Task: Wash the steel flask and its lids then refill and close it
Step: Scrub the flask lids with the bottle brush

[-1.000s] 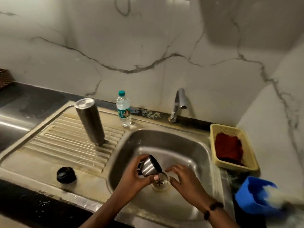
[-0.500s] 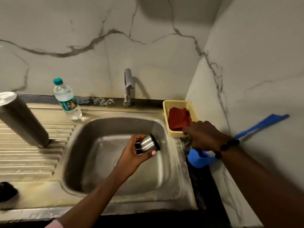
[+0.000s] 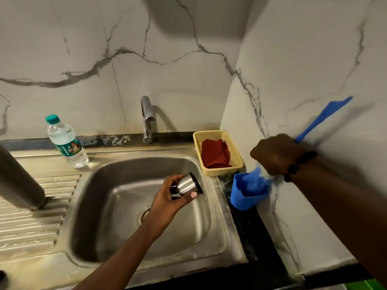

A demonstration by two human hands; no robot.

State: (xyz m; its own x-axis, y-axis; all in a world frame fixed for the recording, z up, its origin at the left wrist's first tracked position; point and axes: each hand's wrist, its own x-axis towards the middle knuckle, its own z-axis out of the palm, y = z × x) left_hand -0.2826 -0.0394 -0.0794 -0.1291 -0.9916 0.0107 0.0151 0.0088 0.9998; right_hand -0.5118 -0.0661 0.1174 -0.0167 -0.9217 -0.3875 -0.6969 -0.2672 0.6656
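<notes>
Right, steel lid cup (image 3: 187,186) is in the left hand (image 3: 167,203), held over the sink (image 3: 98,237) basin, tilted on its side w/ the black-rimmed open end facing right, toward the yellow basket (image 3: 237,155). Fingers on top, thumb (image 3: 191,195) under, pinching the steel wall near the closed end. Firm wrap, not a loose rest.

Handling, my read: thin steel shell, light, stiff, won't deform under squeeze. Prob wet, so slick on the polished wall; black rim and inner part likely give better friction. Best hold is around the barrel as now, leaving the mouth free for a brush. Drop risk is low-stakes: it'd clatter in the basin, not break.

Right hand (image 3: 276,153) is out at the right wall, above the blue holder (image 3: 248,193), fingers curled round the blue brush (image 3: 326,116) low on its handle; handle sticks up and right along the marble. Bristle end is motion-blurred at the holder mouth, can't tell if it's clear of it. Beaded band on that wrist.

Left forearm comes in from bottom centre, wrist bent slightly back, palm facing up and right. Right arm enters from the right edge, reaching across and away from the body.

Flask body (image 3: 18,181) stands upside down on the drainboard, far left, well apart from the cup. Water bottle (image 3: 66,142) behind it near the wall. Tap (image 3: 147,119) not visibly running.
</notes>
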